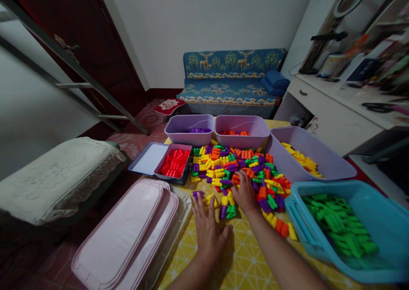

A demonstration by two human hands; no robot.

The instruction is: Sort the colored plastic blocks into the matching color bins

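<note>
A loose pile of plastic bullet-shaped building blocks (pixel 220 164) in yellow, purple, green, orange and red covers the middle of the table. My left hand (pixel 209 228) lies palm down at its near edge, fingers spread. Its fingertips touch or almost touch a purple block (pixel 197 193) and several yellow blocks (pixel 211 201). Farther in, my right hand (pixel 245 194) rests among the blocks with thumb and fingers apart, nearest to orange and purple pieces; its fingertips are partly hidden. Joined purple, yellow and green blocks (pixel 228 207) lie between the two hands.
Purple bins (pixel 190 139) (pixel 244 142) (pixel 332 166) hold purple, orange and yellow blocks. A blue bin (pixel 306 234) at right holds green ones. Red blocks (pixel 175 163) fill a small case at left. Stacked pink lids (pixel 119 234) lie at the left edge of the yellow-patterned table (pixel 243 260).
</note>
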